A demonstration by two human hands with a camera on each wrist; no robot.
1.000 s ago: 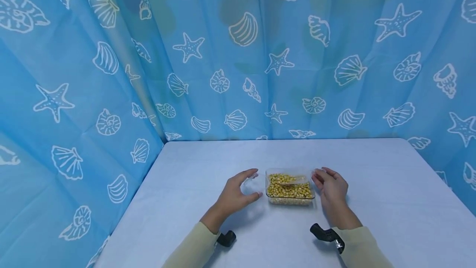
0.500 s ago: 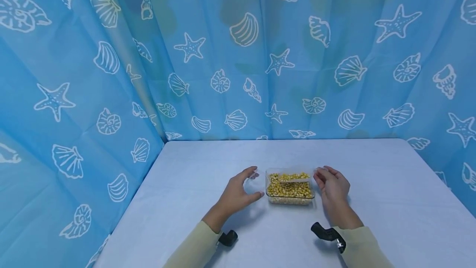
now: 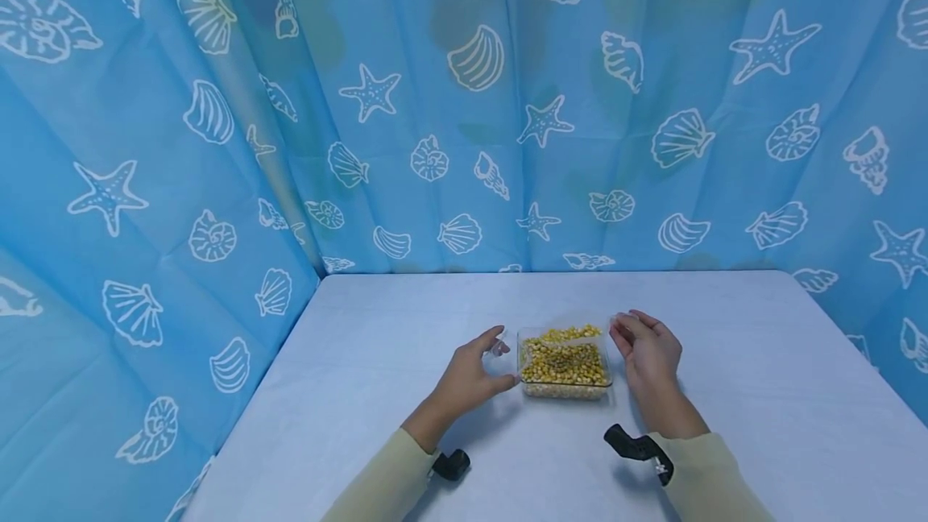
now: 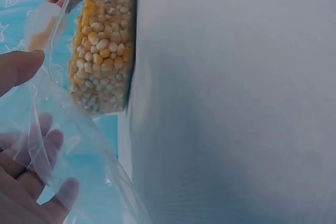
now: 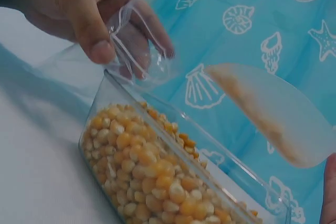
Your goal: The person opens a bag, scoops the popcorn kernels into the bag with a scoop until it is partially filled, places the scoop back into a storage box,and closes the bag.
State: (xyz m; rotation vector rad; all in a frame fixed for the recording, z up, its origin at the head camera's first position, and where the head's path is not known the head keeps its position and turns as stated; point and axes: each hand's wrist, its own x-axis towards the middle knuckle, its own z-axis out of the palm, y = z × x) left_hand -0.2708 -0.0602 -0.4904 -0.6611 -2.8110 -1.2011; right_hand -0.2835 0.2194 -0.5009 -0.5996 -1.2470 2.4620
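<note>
The scoop [image 5: 273,114] is now above the far side of the glass container [image 3: 565,383]; half a second ago it sat lower, among the corn kernels [image 4: 102,40]. Its pale edge slants up toward the right hand [image 3: 650,353], whose fingers and thumb pinch its end. A tan band shows through the scoop and kernels show above its edge in the head view, consistent with a load, though blur prevents confirming the amount. In this report's judgement, digging has given way to lifting. The container stands upright on the white table [image 3: 391,321], well filled. The left hand [image 3: 464,381] is just beside its left end, thumb and fingers curved round a clear plastic bag [image 4: 89,140]; its position is little altered, slightly nearer the container. A blue shell-patterned curtain [image 3: 435,143] hangs behind.
</note>
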